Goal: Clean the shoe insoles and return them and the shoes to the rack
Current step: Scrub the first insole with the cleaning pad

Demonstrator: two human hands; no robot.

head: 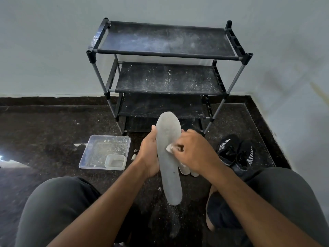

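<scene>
A long grey insole (168,157) is held upright in front of me, toe end up. My left hand (148,154) grips its left edge from behind. My right hand (194,150) pinches a small white wipe (169,148) and presses it against the insole's middle. Behind my right hand, pale ends of another insole (185,169) show on the floor. A pair of black shoes (235,153) with white stripes stands on the dark floor to the right. The black shoe rack (165,56) stands against the wall, its dusty shelves bare.
A clear plastic tray (105,151) with a small tub (115,162) inside lies on the floor at the left. Two small bits (134,154) lie beside it. My knees frame the bottom. White powder dusts the floor below the insole.
</scene>
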